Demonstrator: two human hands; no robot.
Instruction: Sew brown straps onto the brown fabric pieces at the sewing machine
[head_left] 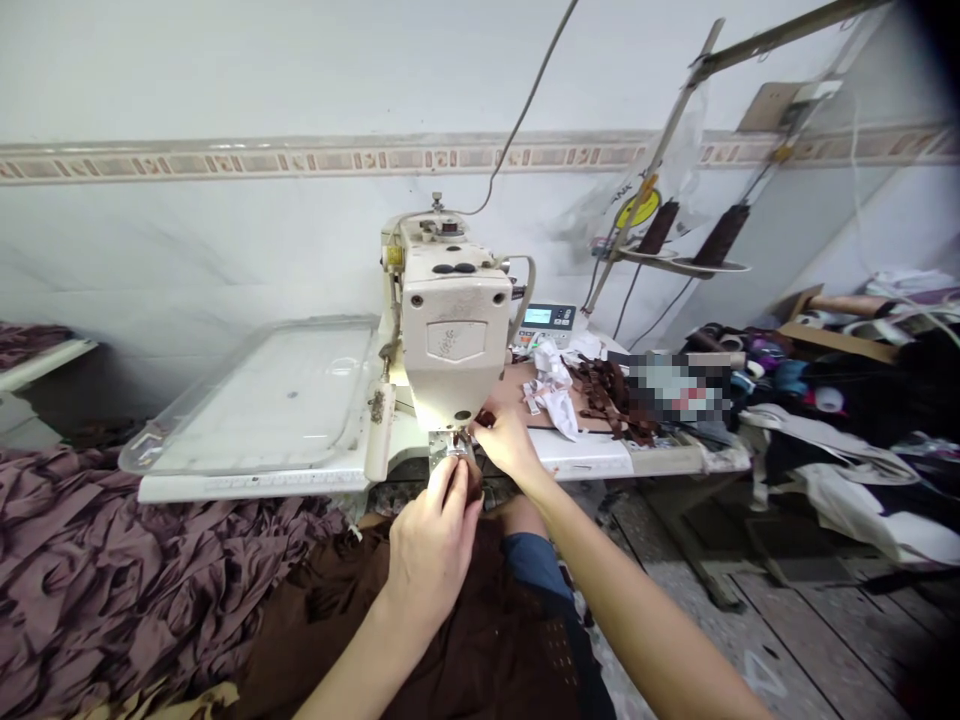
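Observation:
A cream sewing machine [454, 345] stands in front of me, its needle area lit from the left. Just before the presser foot, my left hand [439, 520] is closed, its fingers pinching brown fabric [474, 482]. My right hand [508, 440] is at the right side of the needle, thumb and fingers pinched on a dark brown bit of cloth [487, 416]. A larger spread of dark brown cloth [487, 630] lies over my lap. The fingers partly cover the needle and foot.
A clear plastic lid [262, 390] lies on the table's left side. White scraps [553, 390] and brown strips [604, 395] are at right, near a control panel [547, 318]. Thread cones [721, 235] sit on a stand. Mauve fabric [112, 590] is heaped at left.

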